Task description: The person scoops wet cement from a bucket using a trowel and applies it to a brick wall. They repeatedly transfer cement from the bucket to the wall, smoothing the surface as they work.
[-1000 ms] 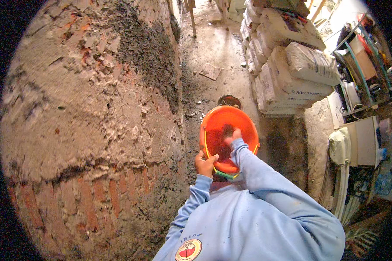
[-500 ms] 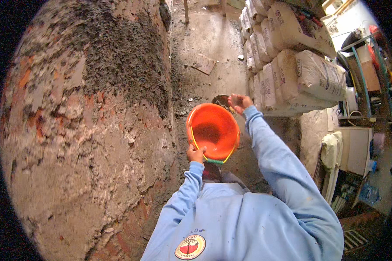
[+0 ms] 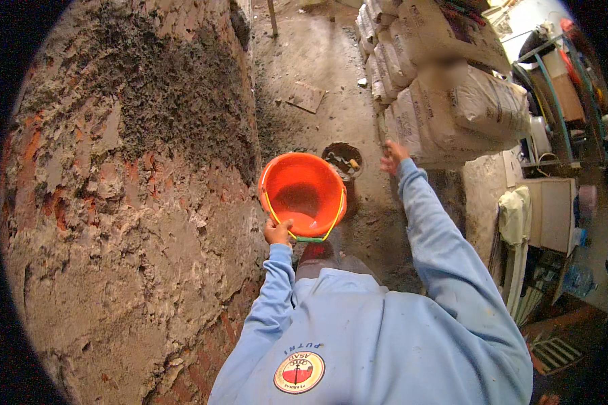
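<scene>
My left hand (image 3: pixel 277 231) grips the near left rim of an orange bucket (image 3: pixel 329 185), thumb on the inside edge. The bucket's mouth tilts up toward me, and its inside looks bare apart from shadow and dark smudges. A yellow wire handle with a green grip (image 3: pixel 310 239) hangs along the near rim. Off to the right, my right hand (image 3: pixel 393 157) is in the air with its fingers apart, holding nothing. Between the two, lower on the floor, stands a round dark container (image 3: pixel 358 170) with bits of debris and a pale yellowish object in it.
A rough plaster wall with bare brick patches (image 3: pixel 135 202) rises close on my left. Stacked paper sacks (image 3: pixel 419 115) stand at the right. A flat board piece (image 3: pixel 307 96) lies on the floor ahead. Shelving (image 3: pixel 554 101) and a plastic bottle (image 3: pixel 578 278) are farther right.
My left hand has shifted left with the orange bucket. My right hand has moved right, away from the bucket, and more of the dark container now shows.
</scene>
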{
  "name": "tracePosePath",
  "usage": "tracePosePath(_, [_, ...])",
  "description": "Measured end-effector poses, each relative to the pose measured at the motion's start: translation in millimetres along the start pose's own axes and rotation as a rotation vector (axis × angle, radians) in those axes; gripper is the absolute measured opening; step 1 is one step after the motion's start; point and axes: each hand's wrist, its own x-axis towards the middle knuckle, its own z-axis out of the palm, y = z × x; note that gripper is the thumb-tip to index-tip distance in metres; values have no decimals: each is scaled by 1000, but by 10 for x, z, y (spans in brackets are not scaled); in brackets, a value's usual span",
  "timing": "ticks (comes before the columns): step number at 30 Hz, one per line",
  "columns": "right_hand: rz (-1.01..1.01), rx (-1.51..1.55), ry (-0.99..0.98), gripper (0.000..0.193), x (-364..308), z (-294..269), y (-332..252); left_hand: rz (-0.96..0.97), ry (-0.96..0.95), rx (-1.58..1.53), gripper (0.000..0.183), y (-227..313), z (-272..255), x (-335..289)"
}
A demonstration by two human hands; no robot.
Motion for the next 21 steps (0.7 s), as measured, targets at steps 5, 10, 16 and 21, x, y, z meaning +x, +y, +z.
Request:
tracePosePath(5, [84, 49, 308, 31, -332, -1151, 1531, 45, -36, 36, 41, -3, -139, -104])
tracePosePath(10, [351, 333, 482, 20, -1025, -2215, 3782, 144, -131, -20, 42, -71, -230, -199])
tracePosePath(16, [321, -1253, 88, 37, -1974, -2626, 5962, 116, -297, 394, 44, -59, -166, -317])
tracePosePath(21, [547, -258, 463, 32, -2246, -2602, 6673, 150, -445, 386, 43, -385, 146, -531])
